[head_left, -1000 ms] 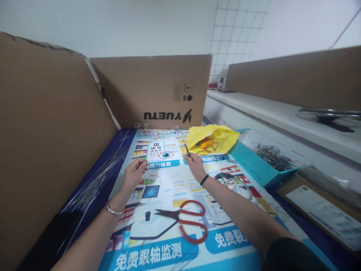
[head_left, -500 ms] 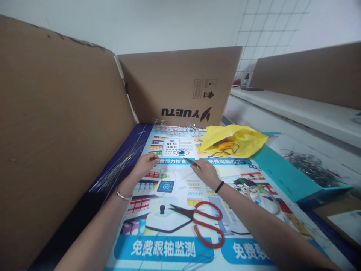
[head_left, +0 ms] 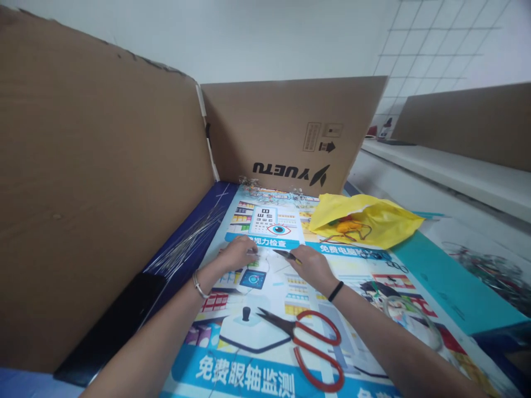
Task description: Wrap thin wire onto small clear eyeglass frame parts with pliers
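The right hand (head_left: pixel 312 266), at the centre of the frame, is closed around a slim dark pointed tool (head_left: pixel 286 255), whose tip points left, toward the left hand (head_left: pixel 238 252). The left hand keeps its fingers close together, as in a pinch; I cannot tell whether a thin wire is between them (anything so fine is lost against the printed sheet (head_left: pixel 269 298)). To work well here, I would say, the tool should be gripped near its tip, both wrists stay low for steadiness, and the point not be aimed at the fingertips. The scissors (head_left: pixel 280 322), lower and right of centre, would better lie farther from the forearms. As for writing, the cardboard panel (head_left: pixel 265 127) at upper centre shows "YUETU" upside down, beside a black arrow mark. Large white characters at the bottom of the sheet read 免费眼轴监测; above them, near the left hand, 视力检查 is visible under an eye chart (head_left: pixel 265 221).
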